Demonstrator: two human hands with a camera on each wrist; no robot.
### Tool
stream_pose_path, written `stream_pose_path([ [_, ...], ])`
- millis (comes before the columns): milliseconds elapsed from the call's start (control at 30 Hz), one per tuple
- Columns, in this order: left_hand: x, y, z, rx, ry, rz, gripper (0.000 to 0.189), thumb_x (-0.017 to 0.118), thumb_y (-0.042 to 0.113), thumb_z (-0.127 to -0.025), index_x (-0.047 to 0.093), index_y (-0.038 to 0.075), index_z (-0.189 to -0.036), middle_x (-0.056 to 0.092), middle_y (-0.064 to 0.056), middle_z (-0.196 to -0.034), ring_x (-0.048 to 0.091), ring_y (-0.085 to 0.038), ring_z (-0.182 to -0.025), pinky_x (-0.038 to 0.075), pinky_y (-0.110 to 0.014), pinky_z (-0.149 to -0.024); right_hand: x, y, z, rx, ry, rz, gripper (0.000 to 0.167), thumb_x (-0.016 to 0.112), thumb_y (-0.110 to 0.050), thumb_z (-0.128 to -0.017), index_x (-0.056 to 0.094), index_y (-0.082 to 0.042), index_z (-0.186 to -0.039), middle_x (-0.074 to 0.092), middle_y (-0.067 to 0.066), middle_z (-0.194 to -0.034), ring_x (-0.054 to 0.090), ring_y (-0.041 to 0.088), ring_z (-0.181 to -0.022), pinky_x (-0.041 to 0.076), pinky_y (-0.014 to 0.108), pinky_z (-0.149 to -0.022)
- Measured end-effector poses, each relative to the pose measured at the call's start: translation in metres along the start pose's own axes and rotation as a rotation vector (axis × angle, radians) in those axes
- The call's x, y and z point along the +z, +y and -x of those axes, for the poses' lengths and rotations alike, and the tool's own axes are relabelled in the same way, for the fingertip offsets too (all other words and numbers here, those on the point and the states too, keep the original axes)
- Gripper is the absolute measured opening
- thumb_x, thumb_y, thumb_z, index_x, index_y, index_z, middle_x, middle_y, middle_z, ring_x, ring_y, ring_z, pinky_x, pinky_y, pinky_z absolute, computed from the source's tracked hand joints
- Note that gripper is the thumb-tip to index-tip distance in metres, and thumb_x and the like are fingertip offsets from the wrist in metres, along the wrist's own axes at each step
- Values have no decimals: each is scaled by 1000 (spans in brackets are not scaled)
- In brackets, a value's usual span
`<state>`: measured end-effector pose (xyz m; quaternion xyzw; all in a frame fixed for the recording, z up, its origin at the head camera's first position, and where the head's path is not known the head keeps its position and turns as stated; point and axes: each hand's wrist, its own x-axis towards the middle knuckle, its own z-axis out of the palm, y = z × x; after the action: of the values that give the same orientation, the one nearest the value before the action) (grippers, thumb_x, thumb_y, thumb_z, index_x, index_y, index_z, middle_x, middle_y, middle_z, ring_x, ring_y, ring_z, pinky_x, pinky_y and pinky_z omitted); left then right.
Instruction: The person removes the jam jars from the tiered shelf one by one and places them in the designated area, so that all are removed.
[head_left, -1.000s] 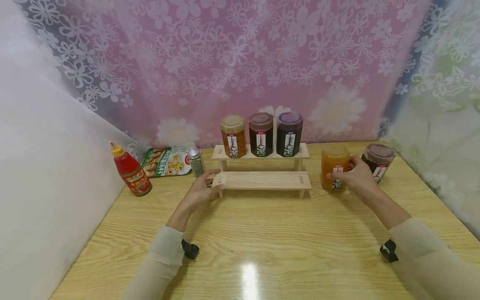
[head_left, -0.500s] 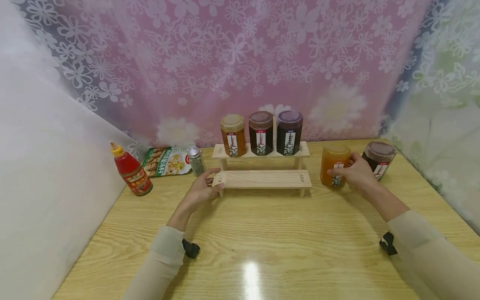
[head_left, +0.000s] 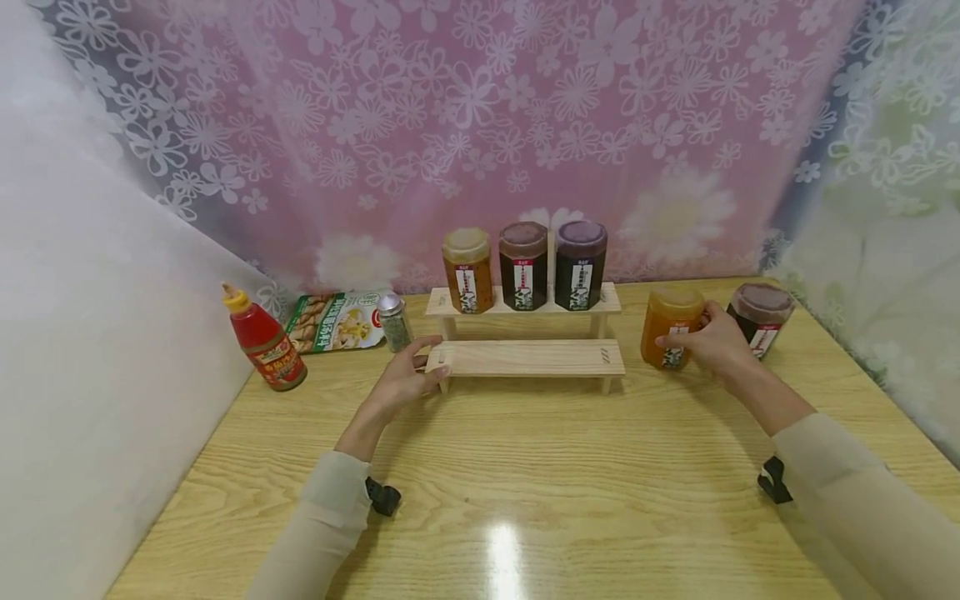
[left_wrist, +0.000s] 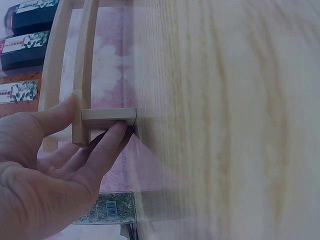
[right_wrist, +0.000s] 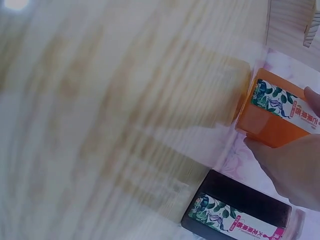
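In the head view my left hand (head_left: 405, 377) holds the left end of the lower step of a two-tier wooden rack (head_left: 525, 357). The left wrist view has the thumb on the front of the rack's end leg (left_wrist: 77, 117) and fingers around behind it. To the right of the rack, my right hand (head_left: 722, 343) grips an upright jar of orange jam (head_left: 660, 327) between thumb and fingers. Its base is right at the tabletop in the right wrist view, label (right_wrist: 287, 102) outward. A dark jam jar (head_left: 759, 312) stands just beyond that hand.
On the upper step stand an amber jar (head_left: 468, 279), a dark red jar (head_left: 523, 275) and a purple-lidded jar (head_left: 580, 271). To the left are a spice shaker (head_left: 393, 325), a food packet (head_left: 337, 321) and a red sauce bottle (head_left: 262, 337). A floral curtain (head_left: 480, 125) hangs behind.
My right hand has shifted the orange jam jar slightly back, away from me. The left hand stays on the rack, which has not visibly moved.
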<state>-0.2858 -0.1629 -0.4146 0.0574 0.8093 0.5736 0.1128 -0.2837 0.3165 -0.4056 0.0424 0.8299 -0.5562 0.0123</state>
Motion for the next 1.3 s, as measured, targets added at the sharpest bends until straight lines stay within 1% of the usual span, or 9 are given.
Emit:
stream_pose_path([
  [333, 0, -2, 0, 16, -7, -19, 62, 66, 10, -103, 40, 16, -160, 55, -25, -145, 64, -35, -124, 57, -48, -98, 1, 5, -1, -26, 2, -4, 103, 81, -13, -92, 7, 3, -163, 24, 32, -164, 29, 52, -148, 31, 66, -117],
  [533, 0, -4, 0, 18, -7, -9, 62, 65, 9, -104, 39, 13, -160, 56, -25, -144, 63, -35, -124, 58, -46, -97, 2, 4, 0, -45, -29, -23, 99, 78, -8, -94, 8, 3, -162, 24, 32, -162, 29, 52, -147, 30, 66, -118],
  [700, 0, -4, -1, 19, -7, -4, 62, 65, 8, -104, 39, 12, -160, 56, -25, -144, 63, -36, -125, 58, -46, -97, -2, 1, 0, -42, -29, 22, 99, 79, -16, -95, 9, 5, -161, 26, 34, -160, 31, 53, -145, 29, 67, -118],
  [767, 0, -4, -1, 20, -5, -5, 62, 65, 9, -104, 39, 13, -160, 56, -25, -144, 63, -36, -125, 58, -47, -97, -4, -3, 0, -32, -23, 41, 104, 80, -23, -95, 6, 5, -162, 27, 34, -159, 33, 52, -144, 29, 67, -118],
  [867, 0, -3, -1, 21, -6, -2, 62, 65, 9, -104, 39, 14, -160, 55, -26, -144, 62, -37, -125, 57, -49, -99, -8, -15, 1, -27, -14, 53, 112, 81, -32, -94, 1, 2, -165, 21, 34, -163, 29, 52, -146, 27, 67, -119],
  [900, 0, -2, 0, 21, -7, 0, 62, 65, 9, -104, 39, 13, -160, 55, -26, -144, 62, -37, -125, 56, -49, -100, -9, -20, 1, -29, -14, 52, 112, 81, -34, -94, 1, 0, -165, 18, 32, -165, 27, 52, -147, 26, 67, -119],
  [1000, -1, -2, -1, 19, -9, 6, 62, 64, 9, -104, 39, 13, -160, 55, -28, -144, 61, -38, -127, 54, -52, -102, -13, -33, 2, -36, -18, 34, 110, 80, -35, -94, 4, -3, -167, 8, 25, -171, 13, 50, -154, 19, 67, -122],
  [1133, -1, -2, -1, 15, -5, 3, 61, 64, 10, -104, 39, 13, -160, 53, -28, -145, 60, -38, -127, 54, -52, -102, -17, -44, 1, -57, -29, 13, 104, 78, -35, -96, 8, -4, -166, 10, 21, -172, 3, 46, -157, 13, 66, -124],
  [1300, 0, -4, -1, 14, -2, -9, 61, 65, 10, -104, 40, 13, -160, 52, -28, -147, 59, -39, -129, 55, -51, -101, -17, -55, 0, -97, -37, 9, 100, 76, -33, -98, 9, -3, -166, 17, 22, -171, 13, 43, -157, 16, 63, -125],
])
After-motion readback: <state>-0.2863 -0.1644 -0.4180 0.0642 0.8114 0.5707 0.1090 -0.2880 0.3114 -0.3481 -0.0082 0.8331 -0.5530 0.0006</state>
